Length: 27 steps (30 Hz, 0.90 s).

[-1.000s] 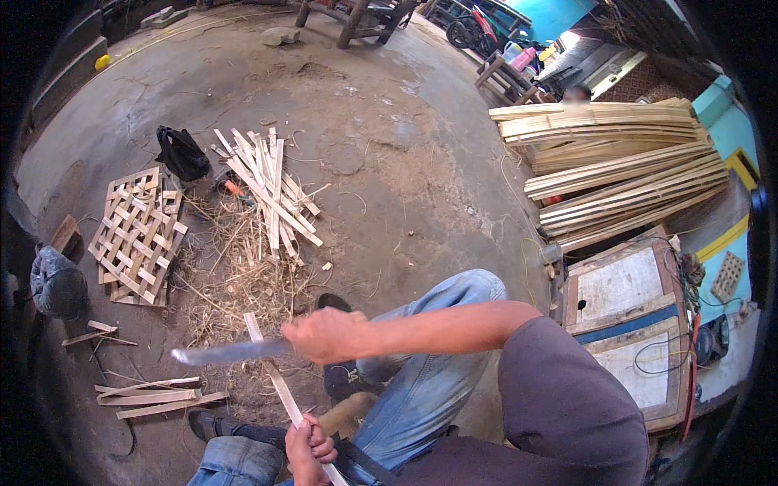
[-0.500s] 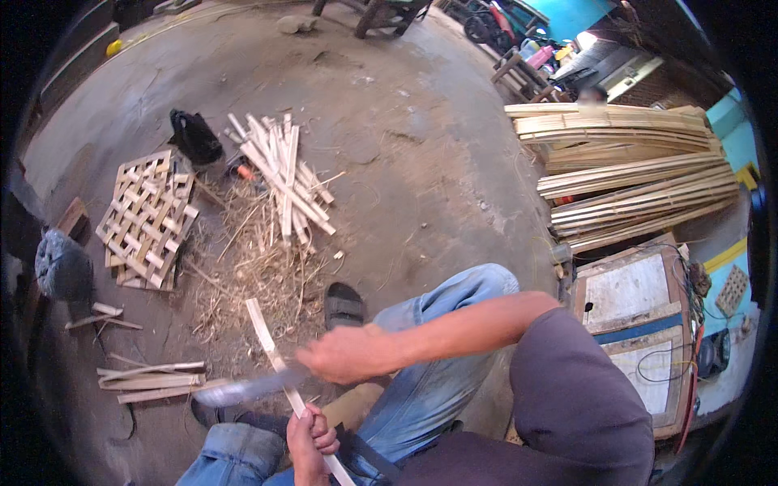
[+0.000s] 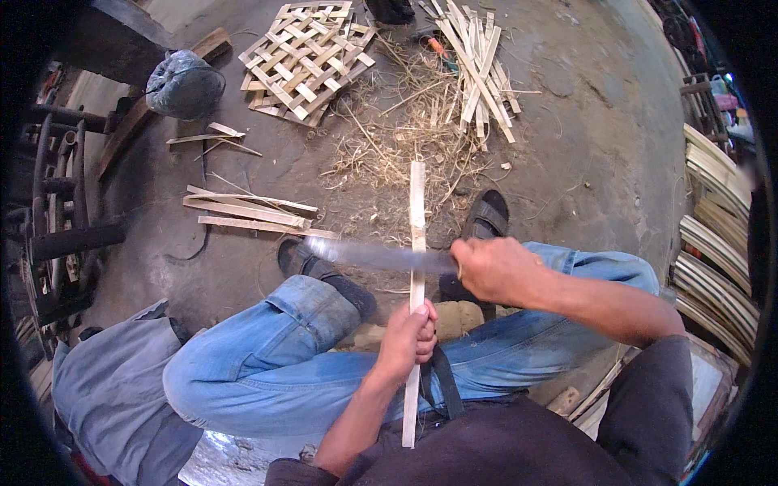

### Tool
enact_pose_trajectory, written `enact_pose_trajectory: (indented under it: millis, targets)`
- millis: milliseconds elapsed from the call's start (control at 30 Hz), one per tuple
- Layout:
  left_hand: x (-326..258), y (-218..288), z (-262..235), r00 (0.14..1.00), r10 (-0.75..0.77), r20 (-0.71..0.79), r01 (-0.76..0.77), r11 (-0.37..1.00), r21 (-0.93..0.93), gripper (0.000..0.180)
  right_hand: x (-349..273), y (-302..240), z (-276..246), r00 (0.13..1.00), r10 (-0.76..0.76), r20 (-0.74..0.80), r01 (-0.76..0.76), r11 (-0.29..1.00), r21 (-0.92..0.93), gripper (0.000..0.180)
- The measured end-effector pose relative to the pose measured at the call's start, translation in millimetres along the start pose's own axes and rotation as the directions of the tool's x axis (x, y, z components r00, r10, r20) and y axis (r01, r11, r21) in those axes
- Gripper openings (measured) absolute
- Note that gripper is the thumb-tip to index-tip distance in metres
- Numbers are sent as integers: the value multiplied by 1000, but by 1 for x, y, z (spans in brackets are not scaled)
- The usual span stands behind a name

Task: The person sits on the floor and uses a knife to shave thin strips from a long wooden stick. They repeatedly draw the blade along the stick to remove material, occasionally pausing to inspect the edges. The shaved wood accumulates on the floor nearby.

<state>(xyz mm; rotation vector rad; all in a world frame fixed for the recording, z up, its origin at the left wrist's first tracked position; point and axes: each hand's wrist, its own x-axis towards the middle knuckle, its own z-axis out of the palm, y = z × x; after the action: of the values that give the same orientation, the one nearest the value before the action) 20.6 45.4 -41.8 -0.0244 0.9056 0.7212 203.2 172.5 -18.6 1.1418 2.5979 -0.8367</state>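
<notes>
My left hand (image 3: 407, 340) is wrapped round a long pale bamboo strip (image 3: 417, 206), which points away from me and passes down between my thighs. In my right hand (image 3: 498, 270) is the dark handle of a large knife (image 3: 373, 255), its fingers closed round it. The wide blade points left and lies across the strip, a short way beyond my left hand. Motion blurs the blade, so I cannot tell whether its edge touches the strip.
Curly shavings (image 3: 397, 150) cover the floor ahead. Beyond them lie crossed bamboo strips (image 3: 486, 69) and a woven lattice panel (image 3: 304, 61). More strips (image 3: 243, 211) lie left of my sandalled feet. Bundled long slats (image 3: 717, 235) stand at the right, a wooden rack (image 3: 61, 186) at the left.
My view has swung to the right and downward, so the floor things appear higher. Both hands keep their hold, and the strip now points more straight ahead.
</notes>
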Motion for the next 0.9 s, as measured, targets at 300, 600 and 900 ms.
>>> enact_pose_trajectory:
  millis: [300,600,900]
  targets:
    - [2,-3,7,1000,-4,17,4,999,35,21,-3,7,-11,994,-111,-6,108,978,-181,16]
    - [0,-2,6,999,-29,21,29,1000,11,21,21,46,-9,982,132,-133,-155,970,-184,13]
    - [-1,-5,3,995,3,98,-6,1000,26,22,46,100,-47,922,284,-264,-347,909,-231,15]
